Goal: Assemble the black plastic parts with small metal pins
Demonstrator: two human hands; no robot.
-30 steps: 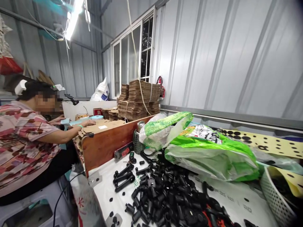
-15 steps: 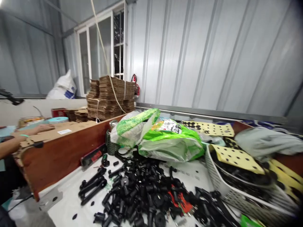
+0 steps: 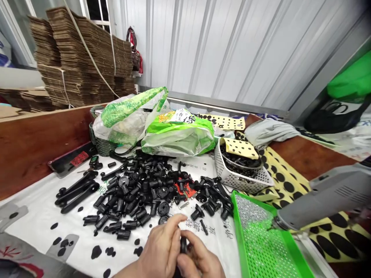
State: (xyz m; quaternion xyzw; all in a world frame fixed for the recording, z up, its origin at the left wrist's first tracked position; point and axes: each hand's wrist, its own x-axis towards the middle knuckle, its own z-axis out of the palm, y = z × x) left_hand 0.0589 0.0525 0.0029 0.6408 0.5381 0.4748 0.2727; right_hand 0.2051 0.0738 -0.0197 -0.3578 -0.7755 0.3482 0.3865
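At the bottom centre, my left hand (image 3: 162,247) and my right hand (image 3: 203,262) meet, both closed around a black plastic part (image 3: 183,244). Only its rounded dark edge shows between my fingers; the rest is hidden. Just beyond my hands spreads a heap of black plastic parts (image 3: 139,189), mostly short ribbed cylinders and round discs. A few black mushroom-shaped pieces (image 3: 197,212) and a small black screw-like piece (image 3: 204,227) lie on the white sheet (image 3: 87,239) to the right of the heap.
A green perforated tray (image 3: 271,251) holding small metal screws (image 3: 251,210) is at right, with a grey power screwdriver (image 3: 324,197) over it. Behind stand a white basket (image 3: 246,177) and green-white plastic bags (image 3: 179,135). A phone (image 3: 72,159) lies left by the wooden side board (image 3: 43,143).
The view has swung down and to the right. My hands, the green tray and the power screwdriver now show; the other person's arm at left has left the view.
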